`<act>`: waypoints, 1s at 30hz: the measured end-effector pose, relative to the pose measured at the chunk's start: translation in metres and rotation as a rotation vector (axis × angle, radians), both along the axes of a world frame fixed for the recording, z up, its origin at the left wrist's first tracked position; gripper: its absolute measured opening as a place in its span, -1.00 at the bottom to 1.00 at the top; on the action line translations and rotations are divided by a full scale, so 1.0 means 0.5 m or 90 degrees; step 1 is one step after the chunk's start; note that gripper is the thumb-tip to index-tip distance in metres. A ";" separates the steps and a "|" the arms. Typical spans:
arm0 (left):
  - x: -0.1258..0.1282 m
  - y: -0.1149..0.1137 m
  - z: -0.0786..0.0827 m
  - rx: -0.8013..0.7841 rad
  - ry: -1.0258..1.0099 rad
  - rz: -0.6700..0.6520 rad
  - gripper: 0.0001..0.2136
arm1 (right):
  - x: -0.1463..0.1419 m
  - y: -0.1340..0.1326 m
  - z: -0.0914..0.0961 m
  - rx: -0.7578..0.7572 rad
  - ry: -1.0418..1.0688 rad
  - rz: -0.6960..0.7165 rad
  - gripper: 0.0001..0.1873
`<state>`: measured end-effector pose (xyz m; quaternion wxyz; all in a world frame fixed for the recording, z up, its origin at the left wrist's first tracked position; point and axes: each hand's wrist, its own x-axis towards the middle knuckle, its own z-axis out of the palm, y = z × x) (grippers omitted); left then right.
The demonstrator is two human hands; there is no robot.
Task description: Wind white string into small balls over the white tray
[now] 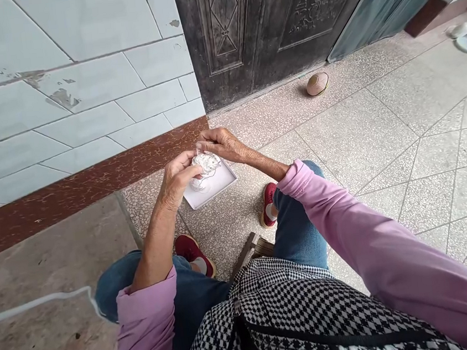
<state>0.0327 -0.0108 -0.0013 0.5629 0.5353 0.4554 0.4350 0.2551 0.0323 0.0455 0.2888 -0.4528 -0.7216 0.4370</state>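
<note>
Two hands, left hand (178,182) and right hand (222,145), pinching white string bundle (206,164) over white tray (228,178); loose grip risks slipping, tangling.

Terrazzo floor (378,126) with tan ball (318,83)

string ball (204,167) over box (217,190), door (268,26) ahead, tiled wall (70,97) left

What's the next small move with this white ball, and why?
Probably pinch the thin dark strand crossing the ball of white fibre with your right hand: it lies loose on the ball, and your left hand already steadies the ball above the shallow white tray.
</note>
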 end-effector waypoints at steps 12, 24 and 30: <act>0.012 0.009 -0.017 -0.031 -0.059 0.033 -0.45 | 0.002 0.024 -0.043 -0.017 0.020 -0.015 -0.37; 0.043 0.012 -0.028 0.003 -0.044 0.075 -0.48 | 0.002 0.021 -0.057 0.002 -0.010 -0.011 -0.49; 0.026 0.031 -0.024 0.012 -0.119 0.148 -0.42 | -0.006 0.032 -0.068 -0.011 -0.006 0.020 -0.56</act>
